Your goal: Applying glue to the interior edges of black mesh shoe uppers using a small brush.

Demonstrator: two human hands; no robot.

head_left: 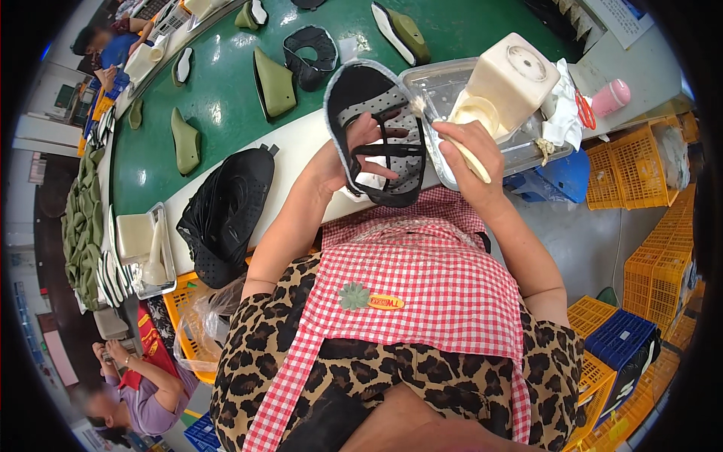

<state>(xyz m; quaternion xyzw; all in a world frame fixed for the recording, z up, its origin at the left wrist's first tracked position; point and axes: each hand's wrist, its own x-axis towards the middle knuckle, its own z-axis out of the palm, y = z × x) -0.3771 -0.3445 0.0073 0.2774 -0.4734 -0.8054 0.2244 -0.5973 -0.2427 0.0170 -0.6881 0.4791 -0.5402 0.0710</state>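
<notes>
My left hand (pixel 361 139) reaches into a black shoe upper (pixel 373 90) with a grey edge and dotted mesh, and holds it up with fingers spread. Dark straps cross the upper's opening, over those fingers. In my right hand (pixel 474 154) is a brush (pixel 476 164) with a pale handle. Its bristles are close to the upper's right edge; whether they touch I cannot tell. Behind that hand, a cream container (pixel 512 71) with a round cup-like mouth (pixel 476 113) lies in a clear plastic tray (pixel 444 169).
Green shoe lasts (pixel 275 83) and another dark upper (pixel 310 56) lie on the green table (pixel 226 98). Black uppers (pixel 230 211) are stacked at left. White cloth (pixel 565 105), red-handled scissors (pixel 584 109) and a pink bottle (pixel 610 98) sit right. Orange crates (pixel 633 166) stand beyond. Other people work at left.
</notes>
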